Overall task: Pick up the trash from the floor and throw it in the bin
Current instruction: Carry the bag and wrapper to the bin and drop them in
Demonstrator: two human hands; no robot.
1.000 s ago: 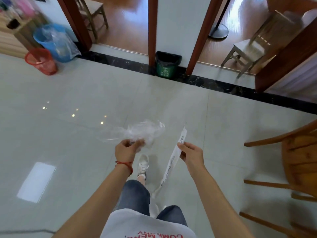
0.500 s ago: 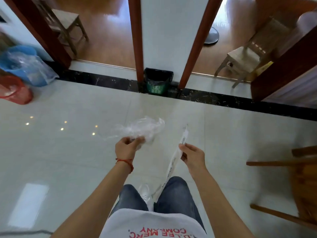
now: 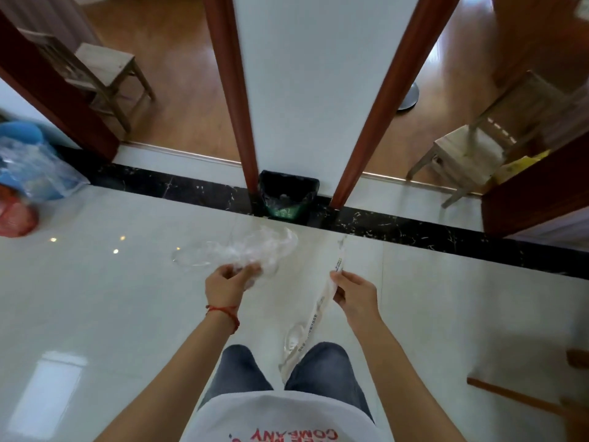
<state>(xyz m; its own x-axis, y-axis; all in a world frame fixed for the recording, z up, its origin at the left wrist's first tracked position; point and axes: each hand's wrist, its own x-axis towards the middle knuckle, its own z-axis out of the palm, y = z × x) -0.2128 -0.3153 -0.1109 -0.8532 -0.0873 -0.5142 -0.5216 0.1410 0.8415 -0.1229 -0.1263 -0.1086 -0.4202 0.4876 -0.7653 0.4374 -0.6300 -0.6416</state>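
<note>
My left hand (image 3: pixel 227 286) grips a crumpled clear plastic bag (image 3: pixel 251 247) that billows out above the fingers. My right hand (image 3: pixel 355 293) pinches a long, narrow clear wrapper with printed text (image 3: pixel 314 317); its length hangs down between my legs. Straight ahead a small green bin with a black liner (image 3: pixel 287 196) stands against the white wall section between two red-brown door posts. Both hands are held in front of me, short of the bin.
A blue bucket with a plastic bag (image 3: pixel 30 167) and a red basket (image 3: pixel 14 215) sit at the far left. Wooden chairs stand in the left doorway (image 3: pixel 102 71) and the right doorway (image 3: pixel 471 145). Another wooden chair's legs (image 3: pixel 522 397) show at the lower right.
I have walked toward the bin, which now appears larger and closer. Both hands keep the same hold on the bag and the wrapper.
</note>
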